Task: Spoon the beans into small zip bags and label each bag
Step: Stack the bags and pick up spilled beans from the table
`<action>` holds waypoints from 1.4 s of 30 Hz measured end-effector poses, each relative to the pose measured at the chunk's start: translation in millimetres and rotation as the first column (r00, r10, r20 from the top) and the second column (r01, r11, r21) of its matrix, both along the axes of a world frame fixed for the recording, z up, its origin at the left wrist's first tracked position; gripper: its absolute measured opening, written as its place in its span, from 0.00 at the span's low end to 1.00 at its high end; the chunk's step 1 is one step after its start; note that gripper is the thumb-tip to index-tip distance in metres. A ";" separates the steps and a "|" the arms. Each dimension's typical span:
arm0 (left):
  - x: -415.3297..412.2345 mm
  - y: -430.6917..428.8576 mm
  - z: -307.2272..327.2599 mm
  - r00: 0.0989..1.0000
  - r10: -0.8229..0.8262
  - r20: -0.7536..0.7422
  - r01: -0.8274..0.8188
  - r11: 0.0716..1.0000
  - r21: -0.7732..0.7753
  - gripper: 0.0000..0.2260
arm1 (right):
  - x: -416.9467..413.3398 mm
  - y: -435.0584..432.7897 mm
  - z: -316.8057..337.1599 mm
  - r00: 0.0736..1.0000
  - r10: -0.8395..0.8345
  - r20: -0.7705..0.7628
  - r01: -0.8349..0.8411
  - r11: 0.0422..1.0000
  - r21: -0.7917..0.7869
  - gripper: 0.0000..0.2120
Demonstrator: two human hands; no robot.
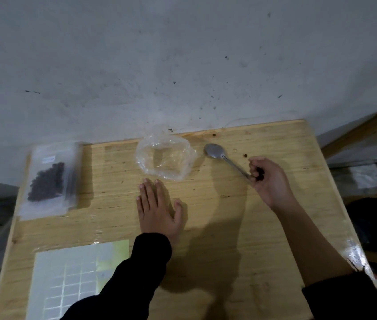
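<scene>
A metal spoon [219,155] lies with its bowl on the wooden table [229,227]; my right hand [268,179] is closed around its handle end. My left hand [157,206] rests flat on the table, fingers spread, holding nothing, just below an open, empty clear plastic bag [164,158]. At the left edge lies a stack of small zip bags [49,181]; the top one holds dark beans and carries a small white label. A sheet of white sticker labels [67,280] lies at the near left.
A grey wall [182,54] rises right behind the table. One loose bean [244,155] sits near the spoon. A wooden frame [367,135] stands to the right, with dark objects below it.
</scene>
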State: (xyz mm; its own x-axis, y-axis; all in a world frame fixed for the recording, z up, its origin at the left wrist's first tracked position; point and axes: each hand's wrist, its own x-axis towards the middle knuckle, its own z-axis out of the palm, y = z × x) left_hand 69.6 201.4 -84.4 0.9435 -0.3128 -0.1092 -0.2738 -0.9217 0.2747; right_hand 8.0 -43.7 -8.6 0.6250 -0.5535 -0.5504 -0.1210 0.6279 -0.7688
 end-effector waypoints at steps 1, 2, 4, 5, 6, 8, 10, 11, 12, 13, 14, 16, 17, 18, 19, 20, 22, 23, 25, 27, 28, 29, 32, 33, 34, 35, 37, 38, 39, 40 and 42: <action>-0.1 0.1 0.2 1.000 0.001 0.000 -0.001 1.000 -0.001 0.34 | -0.7 -5.4 -0.3 1.000 0.009 -0.024 -0.010 0.999 -0.049 0.11; -0.3 0.3 0.5 1.000 0.001 -0.001 -0.001 1.000 0.004 0.34 | -0.8 -10.2 -2.1 0.999 0.024 -0.041 -0.028 0.995 -0.094 0.11; -0.3 0.3 1.0 1.000 0.003 -0.004 -0.003 1.000 0.009 0.34 | 1.9 -15.3 -6.0 0.992 0.073 -0.106 -0.094 0.974 -0.208 0.12; 0.0 -0.2 0.8 1.000 0.005 -0.004 -0.005 1.000 0.006 0.34 | 4.4 -16.1 -8.1 0.979 0.093 -0.181 -0.145 0.942 -0.303 0.10; 0.2 -0.7 0.7 1.000 0.008 -0.003 -0.008 1.000 0.002 0.34 | 7.1 -16.6 -11.5 0.959 0.085 -0.270 -0.196 0.888 -0.416 0.08; 0.6 -1.3 0.1 1.000 0.013 -0.001 -0.013 1.000 -0.001 0.34 | 12.9 -17.7 -19.8 0.930 -0.012 -0.367 -0.234 0.750 -0.619 0.07; 0.5 -0.8 0.3 1.000 0.010 -0.004 -0.010 1.000 0.007 0.35 | 14.9 -19.3 -26.2 0.925 -0.073 -0.372 -0.250 0.618 -0.745 0.06; 0.2 -0.3 1.0 1.000 0.007 -0.004 -0.007 1.000 0.008 0.35 | 15.2 -19.7 -29.3 0.924 -0.080 -0.373 -0.268 0.561 -0.783 0.06; 0.0 0.0 1.9 1.000 0.005 0.000 -0.005 1.000 0.007 0.35 | 15.6 -20.2 -32.7 0.921 -0.079 -0.382 -0.291 0.515 -0.806 0.05; -0.1 0.3 2.9 1.000 0.004 0.004 -0.004 1.000 0.006 0.35 | 16.3 -20.0 -35.2 0.917 -0.075 -0.392 -0.311 0.483 -0.819 0.05; -0.4 0.5 4.0 1.000 0.003 0.006 -0.003 1.000 0.005 0.35 | 17.3 -19.4 -37.3 0.915 -0.071 -0.398 -0.323 0.462 -0.826 0.06; -0.7 0.4 4.6 1.000 0.002 0.012 -0.002 1.000 0.007 0.34 | 18.8 -18.0 -38.8 0.913 -0.062 -0.403 -0.338 0.437 -0.833 0.07; -0.7 0.2 4.7 1.000 0.002 0.013 -0.002 1.000 0.006 0.35 | 19.2 -17.4 -38.7 0.911 -0.055 -0.409 -0.349 0.427 -0.834 0.08; -0.5 0.1 4.7 1.000 0.002 0.012 -0.002 1.000 0.003 0.35 | 19.1 -17.3 -38.5 0.910 -0.044 -0.413 -0.359 0.417 -0.835 0.08; -0.2 0.1 4.5 1.000 0.002 0.013 -0.002 1.000 0.000 0.35 | 19.1 -17.5 -38.4 0.909 -0.030 -0.415 -0.368 0.406 -0.836 0.09; 0.0 0.2 4.2 1.000 0.004 0.014 -0.004 1.000 -0.003 0.35 | 19.2 -18.0 -39.3 0.909 -0.016 -0.417 -0.378 0.388 -0.841 0.09; -0.1 0.3 3.9 1.000 0.008 0.018 -0.008 1.000 -0.012 0.34 | 20.2 -18.0 -39.4 0.912 -0.004 -0.410 -0.383 0.349 -0.855 0.10; -0.2 0.3 3.6 1.000 0.010 0.020 -0.009 1.000 -0.017 0.34 | 20.9 -17.5 -39.4 0.920 -0.017 -0.392 -0.362 0.350 -0.864 0.10; -0.3 0.2 3.8 1.000 0.010 0.021 -0.010 1.000 -0.017 0.34 | 23.0 -15.9 -37.4 0.942 -0.069 -0.328 -0.272 0.413 -0.869 0.12; -0.1 0.5 3.7 1.000 0.008 0.022 -0.007 1.000 -0.008 0.34 | 26.3 -16.4 -35.3 0.950 -0.124 -0.286 -0.167 0.571 -0.804 0.12; 0.1 0.6 3.5 1.000 0.007 0.022 -0.007 1.000 -0.004 0.34 | 28.0 -17.4 -35.1 0.952 -0.138 -0.275 -0.118 0.661 -0.741 0.12; 0.2 0.8 3.1 1.000 0.008 0.023 -0.008 1.000 -0.002 0.34 | 29.1 -18.2 -35.1 0.956 -0.141 -0.256 -0.071 0.738 -0.671 0.12; 0.1 0.6 2.9 1.000 0.011 0.024 -0.010 1.000 -0.005 0.34 | 29.8 -21.7 -32.4 0.975 -0.132 -0.180 0.037 0.891 -0.453 0.16; 0.2 0.2 3.0 1.000 0.010 0.025 -0.010 1.000 -0.007 0.34 | 31.4 -23.0 -28.7 0.976 -0.136 -0.169 0.060 0.918 -0.391 0.16; 0.3 -0.2 3.2 1.000 0.009 0.025 -0.009 1.000 -0.010 0.34 | 32.8 -24.3 -25.4 0.974 -0.142 -0.177 0.078 0.941 -0.329 0.15; 0.5 -0.5 3.5 1.000 0.008 0.026 -0.008 1.000 -0.012 0.34 | 34.3 -25.7 -22.4 0.970 -0.141 -0.199 0.084 0.959 -0.272 0.15; 0.5 -0.3 4.2 1.000 0.007 0.028 -0.007 1.000 -0.012 0.34 | 36.6 -27.3 -20.0 0.961 -0.121 -0.248 0.059 0.968 -0.242 0.14; 0.3 -0.2 4.7 1.000 0.008 0.030 -0.008 1.000 -0.013 0.34 | 35.9 -27.4 -21.8 0.960 -0.101 -0.261 0.015 0.950 -0.310 0.14; 0.2 -0.1 4.9 0.999 0.009 0.031 -0.008 1.000 -0.013 0.34 | 34.6 -25.9 -23.7 0.958 -0.074 -0.277 -0.051 0.907 -0.417 0.14; 0.3 -0.1 5.1 0.999 0.009 0.032 -0.009 1.000 -0.014 0.34 | 32.9 -23.9 -26.4 0.954 -0.051 -0.296 -0.117 0.844 -0.523 0.14; 0.6 -0.2 4.8 0.999 0.011 0.032 -0.010 1.000 -0.014 0.34 | 29.2 -21.4 -31.1 0.943 -0.033 -0.332 -0.210 0.715 -0.667 0.12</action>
State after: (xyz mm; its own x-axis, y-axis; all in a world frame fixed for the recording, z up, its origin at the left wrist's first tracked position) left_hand 70.2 201.2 -79.6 0.9496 -0.3044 -0.0747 -0.2731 -0.9206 0.2792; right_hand 37.2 -65.1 -39.6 0.5621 -0.8010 -0.2060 -0.4456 -0.0835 -0.8913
